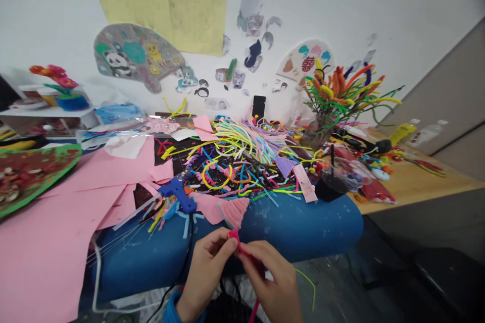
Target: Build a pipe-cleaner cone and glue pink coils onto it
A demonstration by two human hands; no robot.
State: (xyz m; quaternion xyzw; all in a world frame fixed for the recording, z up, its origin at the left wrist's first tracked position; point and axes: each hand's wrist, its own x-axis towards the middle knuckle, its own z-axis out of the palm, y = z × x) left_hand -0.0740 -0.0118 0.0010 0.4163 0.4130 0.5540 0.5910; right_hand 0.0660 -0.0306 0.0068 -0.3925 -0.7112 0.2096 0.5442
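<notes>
The left hand [208,260] and the right hand [271,275] were close together just in front of the desk [428,181], fingertips pinched narrow around a thin, fuzzy magenta pipe cleaner [234,236]. Its upper end showed between the two thumbs, and a magenta length hung below, beside the right hand. A blue sleeve [171,308] reached the left wrist. Immediately beyond the fingertips was a pale pink, ridged, cone-shaped fuzzy piece [235,211], its point toward the hands, near the front edge. That edge was wrapped in a smooth blue covering [303,219], which curved downward and left a bare strip to the right of the cone, the widest room on the near side. Behind it, a tangled heap of multicoloured pipe cleaners [227,174] crowded the surface. To the left, a blue glue gun [176,192] lay near the cone, its black cord dropping over the edge beside the left hand, and large flat pink sheets [56,247] overhung the front. On the right, a black cup with a straw [330,187] stood close to the rim. A loose yellow-green strand [311,282] dangled below the edge, beside the right hand.
</notes>
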